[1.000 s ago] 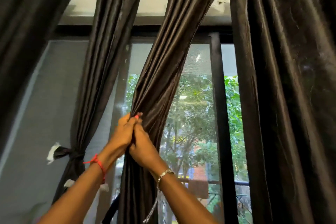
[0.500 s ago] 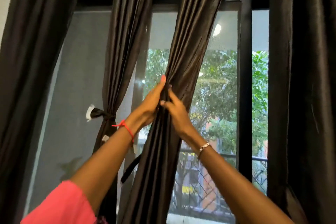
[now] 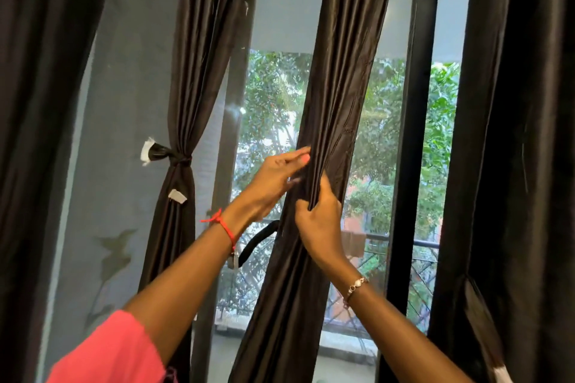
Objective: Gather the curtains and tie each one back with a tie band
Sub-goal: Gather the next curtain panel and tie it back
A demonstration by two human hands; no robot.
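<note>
A dark brown gathered curtain (image 3: 339, 78) hangs in the middle of the window. My right hand (image 3: 319, 221) pinches its bunched folds from the front. My left hand (image 3: 273, 179) presses against the curtain's left edge, thumb on the fabric, fingers curled round it. A dark tie band (image 3: 258, 239) hangs below my left wrist, behind the curtain's left side. To the left, a second curtain (image 3: 199, 71) is gathered and held by a knotted tie band (image 3: 174, 158).
Loose dark curtains hang at the far left (image 3: 46, 102) and far right (image 3: 522, 134). A black window frame post (image 3: 410, 134) stands right of the held curtain. Glass, a balcony railing (image 3: 401, 241) and trees lie behind.
The view has tilted down and both hands now sit lower in the frame. My right hand has closed tighter on the folds below my left hand.
</note>
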